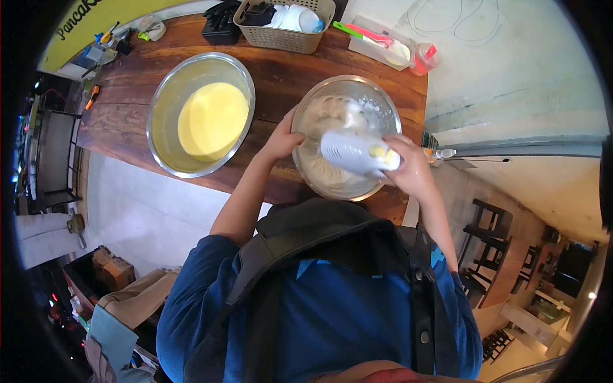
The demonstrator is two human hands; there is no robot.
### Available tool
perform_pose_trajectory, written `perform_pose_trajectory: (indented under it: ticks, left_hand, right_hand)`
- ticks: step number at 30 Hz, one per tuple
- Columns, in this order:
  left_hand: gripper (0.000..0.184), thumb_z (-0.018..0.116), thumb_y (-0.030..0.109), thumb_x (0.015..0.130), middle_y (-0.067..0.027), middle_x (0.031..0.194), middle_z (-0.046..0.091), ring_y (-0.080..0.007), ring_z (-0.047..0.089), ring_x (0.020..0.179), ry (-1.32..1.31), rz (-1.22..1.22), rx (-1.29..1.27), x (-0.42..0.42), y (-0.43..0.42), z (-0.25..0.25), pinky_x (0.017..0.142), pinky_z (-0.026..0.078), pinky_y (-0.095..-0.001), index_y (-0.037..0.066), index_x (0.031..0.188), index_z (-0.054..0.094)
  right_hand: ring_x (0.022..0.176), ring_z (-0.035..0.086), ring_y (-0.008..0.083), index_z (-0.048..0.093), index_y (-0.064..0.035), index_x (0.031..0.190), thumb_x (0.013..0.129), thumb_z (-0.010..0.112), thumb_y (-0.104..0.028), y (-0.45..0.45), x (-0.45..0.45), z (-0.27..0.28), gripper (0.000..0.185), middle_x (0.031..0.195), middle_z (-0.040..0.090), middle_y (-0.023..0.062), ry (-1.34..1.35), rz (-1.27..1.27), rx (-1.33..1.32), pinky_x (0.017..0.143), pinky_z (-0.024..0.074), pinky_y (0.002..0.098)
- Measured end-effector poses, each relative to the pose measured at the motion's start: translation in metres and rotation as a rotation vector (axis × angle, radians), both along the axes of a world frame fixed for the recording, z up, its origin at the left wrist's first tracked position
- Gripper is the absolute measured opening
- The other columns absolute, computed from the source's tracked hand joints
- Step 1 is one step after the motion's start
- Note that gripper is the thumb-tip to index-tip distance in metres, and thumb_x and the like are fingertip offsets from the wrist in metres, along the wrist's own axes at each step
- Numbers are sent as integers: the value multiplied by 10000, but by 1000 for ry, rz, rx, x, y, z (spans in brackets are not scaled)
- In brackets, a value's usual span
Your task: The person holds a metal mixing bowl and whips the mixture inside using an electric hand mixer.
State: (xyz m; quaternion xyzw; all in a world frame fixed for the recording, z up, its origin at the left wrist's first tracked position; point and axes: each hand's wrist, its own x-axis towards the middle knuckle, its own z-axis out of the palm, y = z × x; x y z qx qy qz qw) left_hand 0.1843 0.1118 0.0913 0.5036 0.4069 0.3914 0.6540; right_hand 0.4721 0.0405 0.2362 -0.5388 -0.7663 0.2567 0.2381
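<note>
A white electric hand mixer [357,153] is in my right hand [410,167], whose fingers wrap round its handle. The mixer is over a steel mixing bowl [391,105] that holds a whipped white mixture [332,113] with swirled ridges. The mixer's body hides the beaters. My left hand [283,138] grips the left rim of this bowl, thumb over the edge. To the left stands a second, larger steel bowl [167,121] with a smooth pale yellow batter [214,120] inside; neither hand touches it.
Both bowls stand on a brown wooden table [274,73]. Along its back are a beige plastic basket [281,39] with cloths, a clear tray [377,48] holding green and pink-handled utensils, and a red-lidded container [424,59]. An orange cutter [93,97] lies at the left edge. Stools [488,220] stand at right.
</note>
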Motion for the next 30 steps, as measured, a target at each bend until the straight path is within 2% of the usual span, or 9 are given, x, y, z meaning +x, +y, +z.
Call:
perform_pose_trajectory:
  ticks: [3,8,11,17,19,21,25,27,30]
  left_hand:
    - [839,513,-45,650,-95,1253,523,-167,548,1001,86,-24,-41,-6,-3,7,778,470,-261,41,1468,347]
    - [842,504,-55,644,-93,1263,529,-169,535,1060,46,93,-49,-19,-17,-3,813,461,-252,35,1466,349]
    - [845,494,-61,640,-90,1257,537,-169,524,1087,-25,136,-118,-18,-19,-13,832,451,-245,25,1466,339]
    - [862,482,-64,638,-91,1268,527,-175,511,1108,-119,87,-78,6,-17,-18,848,444,-247,31,1478,312]
    - [868,482,-65,636,-91,1274,521,-176,507,1113,-136,93,-54,7,-17,-15,848,444,-246,35,1481,308]
    - [877,485,-66,632,-91,1286,511,-180,501,1131,-36,107,-58,7,-23,-13,862,442,-248,36,1484,302]
    - [876,487,-70,634,-88,1273,515,-181,502,1128,58,131,-34,4,-25,-21,850,447,-254,29,1484,298]
    - [872,486,-74,633,-86,1247,533,-183,514,1113,-77,144,-61,5,-24,-21,845,454,-261,29,1481,306]
    - [858,483,-81,636,-85,1226,551,-181,536,1081,-86,175,-175,1,-23,-21,819,466,-260,25,1473,323]
  right_hand:
    - [1014,620,379,640,-27,1051,653,747,-60,23,2,-15,413,1107,643,171,-40,-130,167,862,498,400]
    - [951,624,371,649,-36,1021,674,727,-70,23,24,-1,357,1016,647,156,-236,-236,71,798,501,425]
    - [942,624,373,666,-32,970,670,714,-54,9,26,18,305,1000,652,153,-284,-49,-129,793,500,424]
    - [897,632,390,658,-10,925,638,741,-67,13,-7,14,304,938,652,182,-69,39,-124,782,504,409]
    - [888,639,385,658,9,912,622,771,-65,23,-16,-1,320,913,656,191,28,-183,81,780,503,412]
    - [878,651,372,657,22,930,619,801,-80,31,-18,-4,357,931,665,194,19,-227,84,776,509,404]
    - [876,654,377,654,8,981,631,823,-113,27,-16,-12,407,982,660,202,85,-413,-144,755,517,394]
    - [883,650,387,654,-2,981,623,823,-112,13,-17,-19,411,978,657,205,33,-231,52,762,518,399]
    - [905,645,399,647,-6,992,649,794,-104,-12,-8,-12,385,998,653,206,-31,-70,23,787,522,411]
